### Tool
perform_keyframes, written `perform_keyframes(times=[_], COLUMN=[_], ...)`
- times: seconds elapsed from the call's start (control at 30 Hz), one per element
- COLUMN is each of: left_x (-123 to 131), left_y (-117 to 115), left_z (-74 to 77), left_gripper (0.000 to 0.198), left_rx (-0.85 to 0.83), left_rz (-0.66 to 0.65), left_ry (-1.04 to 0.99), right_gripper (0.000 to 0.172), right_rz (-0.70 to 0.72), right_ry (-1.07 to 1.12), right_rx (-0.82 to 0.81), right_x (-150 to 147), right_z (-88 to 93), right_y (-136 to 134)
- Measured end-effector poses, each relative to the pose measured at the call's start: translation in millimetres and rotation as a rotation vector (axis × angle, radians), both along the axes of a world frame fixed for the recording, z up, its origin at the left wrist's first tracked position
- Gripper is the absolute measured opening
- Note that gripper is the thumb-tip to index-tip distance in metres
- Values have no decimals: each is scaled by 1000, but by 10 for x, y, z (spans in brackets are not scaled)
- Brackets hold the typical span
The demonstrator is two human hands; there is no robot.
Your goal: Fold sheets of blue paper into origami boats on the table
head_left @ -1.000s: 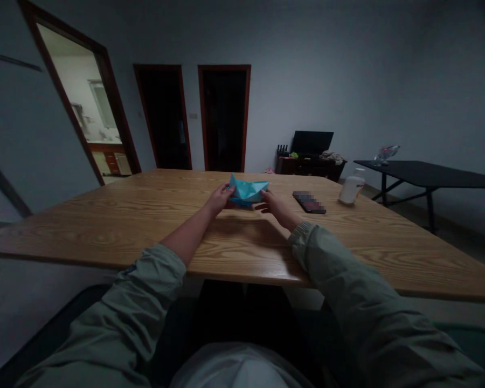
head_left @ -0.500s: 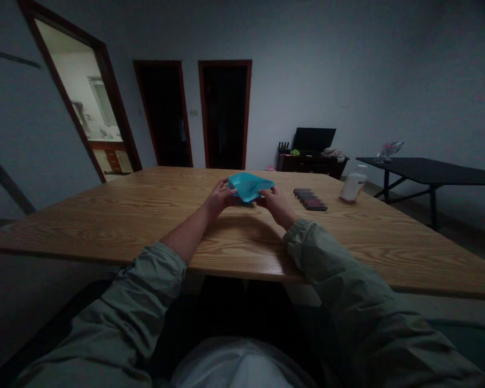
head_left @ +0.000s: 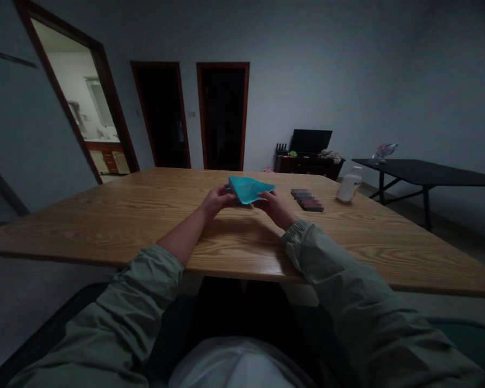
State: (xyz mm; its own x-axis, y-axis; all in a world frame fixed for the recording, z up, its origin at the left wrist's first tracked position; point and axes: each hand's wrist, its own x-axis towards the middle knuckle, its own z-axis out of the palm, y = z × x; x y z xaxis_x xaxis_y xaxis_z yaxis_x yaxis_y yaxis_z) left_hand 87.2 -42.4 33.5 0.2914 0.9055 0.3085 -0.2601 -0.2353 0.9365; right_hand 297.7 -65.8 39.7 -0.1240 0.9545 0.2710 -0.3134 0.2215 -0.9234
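Head view — your left hand [head_left: 217, 201] and right hand [head_left: 273, 209], apart, grip the folded blue paper [head_left: 250, 189] between them — already creased, phone [head_left: 307, 200] just right.

The person wears a light jacket in a dull gray-green color. The cloth looks thin and a little smooth, like a windbreaker. The left sleeve [head_left: 105, 318] and the right sleeve [head_left: 351, 296] are big and loose, with lots of soft folds and wrinkles. The right sleeve ends in a snug cuff [head_left: 296, 237] with small gathers in it. The left sleeve ends farther up the arm than the right one. The left hand [head_left: 216, 202] and the right hand [head_left: 275, 209] are bare.
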Motion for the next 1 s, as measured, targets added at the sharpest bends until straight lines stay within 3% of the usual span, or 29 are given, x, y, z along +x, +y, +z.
perform_keyframes(times=[0.13, 0.47, 0.73, 1.0], left_x=[-17, 6, 56, 56], left_y=[25, 49, 6, 21], left_z=[0, -16, -12, -43], left_gripper=[56, 50, 53, 49], left_rx=[-9, -45, -57, 13], left_rz=[62, 175, 71, 89], left_ry=[11, 41, 86, 166], right_gripper=[25, 41, 42, 37], right_rz=[85, -63, -87, -141], right_ry=[8, -160, -276, -396], right_rx=[48, 113, 168, 276], right_x=[-8, 24, 8, 42], right_z=[44, -36, -51, -48], right_y=[-74, 23, -5, -2])
